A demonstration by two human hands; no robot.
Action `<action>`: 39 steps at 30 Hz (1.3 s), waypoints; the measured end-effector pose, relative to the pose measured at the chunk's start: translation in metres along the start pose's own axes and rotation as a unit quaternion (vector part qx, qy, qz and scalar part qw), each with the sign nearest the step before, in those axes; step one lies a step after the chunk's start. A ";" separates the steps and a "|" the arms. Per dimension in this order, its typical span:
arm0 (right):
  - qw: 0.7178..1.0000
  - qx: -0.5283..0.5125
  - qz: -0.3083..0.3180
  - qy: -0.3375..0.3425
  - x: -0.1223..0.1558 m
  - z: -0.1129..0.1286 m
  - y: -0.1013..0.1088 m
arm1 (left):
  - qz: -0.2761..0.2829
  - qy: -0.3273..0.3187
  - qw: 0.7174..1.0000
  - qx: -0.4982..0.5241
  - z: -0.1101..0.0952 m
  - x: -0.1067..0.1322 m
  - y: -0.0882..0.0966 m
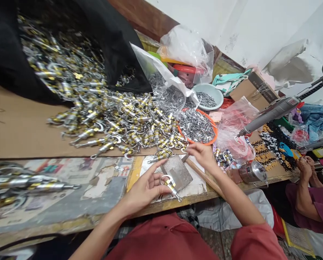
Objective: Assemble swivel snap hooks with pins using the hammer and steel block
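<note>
My left hand (pixel 147 186) pinches a silvery metal hook (pixel 169 182) with a yellow band on its shank, above the bench's front edge. Beneath and behind it lies a square metal block (pixel 177 171) on white paper. My right hand (pixel 203 156) is over the head end of a hammer, its fingertips closed together; whatever they hold, if anything, is too small to make out. The hammer's wooden handle (pixel 205 177) slants toward me under my right forearm. Just beyond my right fingertips stands an orange basin (pixel 216 131) of small metal pieces.
A large heap of similar hooks (pixel 134 122) spills from a black sack (pixel 118 43). More hooks (pixel 34 184) lie at the left. A hanging electric screwdriver (pixel 267 113) slants in from the right. A steel mug (pixel 253 172) stands near the edge. Another person's hands (pixel 306 168) are at far right.
</note>
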State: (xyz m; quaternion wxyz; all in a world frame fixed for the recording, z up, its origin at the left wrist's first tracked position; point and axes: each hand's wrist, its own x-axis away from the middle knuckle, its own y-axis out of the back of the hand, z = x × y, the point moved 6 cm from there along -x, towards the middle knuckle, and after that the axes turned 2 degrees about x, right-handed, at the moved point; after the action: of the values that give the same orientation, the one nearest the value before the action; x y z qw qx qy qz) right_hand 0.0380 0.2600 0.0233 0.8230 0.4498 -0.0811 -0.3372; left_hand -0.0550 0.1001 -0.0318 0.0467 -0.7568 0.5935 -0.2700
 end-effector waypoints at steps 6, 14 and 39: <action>0.986 0.070 0.016 0.153 0.063 0.060 -0.031 | 0.016 -0.018 1.000 -0.003 0.003 -0.002 0.001; 0.950 0.253 0.021 0.182 0.078 0.076 -0.041 | 0.012 -0.023 1.000 0.016 0.005 -0.003 0.002; 0.940 0.277 -0.030 0.197 0.096 0.089 -0.042 | -0.002 -0.031 0.999 0.004 0.001 -0.002 0.000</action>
State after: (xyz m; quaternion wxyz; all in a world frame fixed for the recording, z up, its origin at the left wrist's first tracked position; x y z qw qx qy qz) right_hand 0.0523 0.1233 0.0255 0.6552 0.7193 0.0059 -0.2306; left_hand -0.0550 0.1013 -0.0336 0.0681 -0.7656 0.5894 -0.2486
